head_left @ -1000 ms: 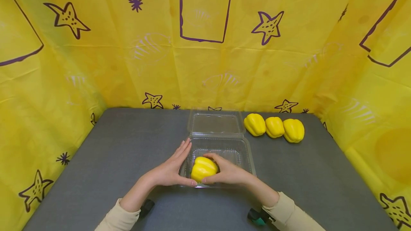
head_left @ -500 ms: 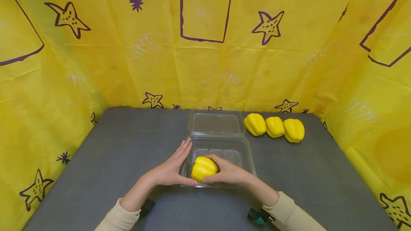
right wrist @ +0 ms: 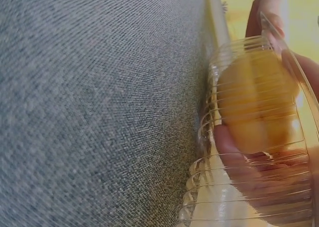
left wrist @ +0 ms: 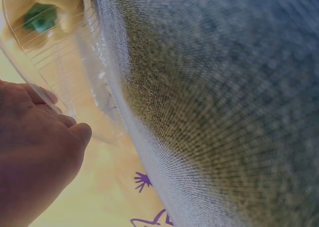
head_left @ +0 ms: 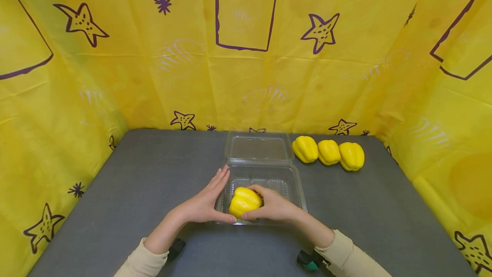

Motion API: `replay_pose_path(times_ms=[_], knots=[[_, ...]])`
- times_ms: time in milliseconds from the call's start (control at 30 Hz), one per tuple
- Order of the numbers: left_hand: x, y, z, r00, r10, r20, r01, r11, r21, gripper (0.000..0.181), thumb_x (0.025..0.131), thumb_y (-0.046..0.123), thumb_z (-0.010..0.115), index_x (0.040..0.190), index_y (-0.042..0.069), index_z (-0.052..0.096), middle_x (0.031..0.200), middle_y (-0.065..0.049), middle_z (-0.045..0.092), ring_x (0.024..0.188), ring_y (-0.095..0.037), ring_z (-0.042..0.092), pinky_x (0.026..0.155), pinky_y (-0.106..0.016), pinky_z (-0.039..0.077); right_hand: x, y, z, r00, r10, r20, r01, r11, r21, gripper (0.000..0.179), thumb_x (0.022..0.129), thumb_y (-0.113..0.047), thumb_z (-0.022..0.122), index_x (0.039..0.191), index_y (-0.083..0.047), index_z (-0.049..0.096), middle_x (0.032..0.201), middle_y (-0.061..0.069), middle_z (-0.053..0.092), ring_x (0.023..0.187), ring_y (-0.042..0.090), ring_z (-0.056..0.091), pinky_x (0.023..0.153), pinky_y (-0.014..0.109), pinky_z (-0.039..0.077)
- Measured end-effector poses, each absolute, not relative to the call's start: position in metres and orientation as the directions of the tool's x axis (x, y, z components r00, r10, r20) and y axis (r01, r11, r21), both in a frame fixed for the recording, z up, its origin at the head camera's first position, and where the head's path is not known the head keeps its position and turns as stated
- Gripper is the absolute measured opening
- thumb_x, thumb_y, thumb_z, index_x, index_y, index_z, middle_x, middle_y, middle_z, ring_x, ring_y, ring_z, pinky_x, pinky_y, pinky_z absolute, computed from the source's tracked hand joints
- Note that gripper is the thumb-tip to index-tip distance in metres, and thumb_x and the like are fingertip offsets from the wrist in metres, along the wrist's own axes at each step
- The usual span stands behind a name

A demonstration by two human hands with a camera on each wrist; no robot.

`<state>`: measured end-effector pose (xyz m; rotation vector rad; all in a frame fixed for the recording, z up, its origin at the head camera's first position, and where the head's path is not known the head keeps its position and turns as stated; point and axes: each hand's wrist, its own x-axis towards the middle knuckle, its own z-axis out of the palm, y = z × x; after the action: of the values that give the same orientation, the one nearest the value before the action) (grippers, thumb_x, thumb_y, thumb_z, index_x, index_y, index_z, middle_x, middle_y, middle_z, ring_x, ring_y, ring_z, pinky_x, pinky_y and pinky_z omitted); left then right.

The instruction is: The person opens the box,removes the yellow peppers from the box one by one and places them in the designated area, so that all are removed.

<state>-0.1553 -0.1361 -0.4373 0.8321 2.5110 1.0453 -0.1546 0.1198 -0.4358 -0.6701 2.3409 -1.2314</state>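
Note:
A clear plastic clamshell container point(head_left: 282, 174) lies on the table with its lid point(head_left: 259, 146) folded back. Inside its front left part is a yellow bell pepper point(head_left: 243, 200), which my right hand point(head_left: 274, 206) grips between thumb and fingers. Through the clear wall, the right wrist view shows the same pepper point(right wrist: 256, 97), and the left wrist view shows its green stem point(left wrist: 40, 18). My left hand point(head_left: 201, 202) rests along the container's left side, fingers extended and thumb at the front edge. The undersides of its fingers are hidden from the head view.
Three more yellow bell peppers point(head_left: 329, 153) stand in a row at the back right, the nearest one close to the lid. The grey table point(head_left: 161, 161) ends against yellow cloth point(head_left: 184, 84) with starfish drawings on the back and both sides.
The pepper in my right hand has shifted very slightly to the right and upward in the head view. My left hand and the container have kept their places.

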Motion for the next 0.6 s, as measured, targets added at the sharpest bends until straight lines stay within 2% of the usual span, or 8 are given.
replay_pose_path(times_ms=[333, 600], knots=[[-0.155, -0.135, -0.436, -0.791, 0.611, -0.043, 0.408, 0.579, 0.706, 0.126, 0.072, 0.054, 0.081, 0.156, 0.005, 0.002, 0.163, -0.003, -0.012, 0.148, -0.026, -0.011, 0.114, -0.057, 0.012, -0.156, 0.123, -0.432, -0.850, -0.505, -0.150, -0.133, 0.481, -0.867, 0.077, 0.076, -0.039, 0.081, 0.139, -0.007, 0.048, 0.115, 0.002, 0.061, 0.094, 0.019, 0.057, 0.082, 0.038, 0.049], [-0.155, -0.135, -0.435, -0.799, 0.599, -0.059, 0.389, 0.588, 0.709, 0.127, 0.071, 0.054, 0.082, 0.157, 0.006, 0.001, 0.163, -0.003, -0.012, 0.148, -0.025, -0.012, 0.114, -0.057, 0.012, -0.157, 0.132, -0.426, -0.875, -0.459, -0.153, -0.095, 0.473, -0.876, 0.076, 0.075, -0.039, 0.082, 0.137, -0.010, 0.050, 0.115, 0.003, 0.061, 0.094, 0.020, 0.056, 0.080, 0.038, 0.049]])
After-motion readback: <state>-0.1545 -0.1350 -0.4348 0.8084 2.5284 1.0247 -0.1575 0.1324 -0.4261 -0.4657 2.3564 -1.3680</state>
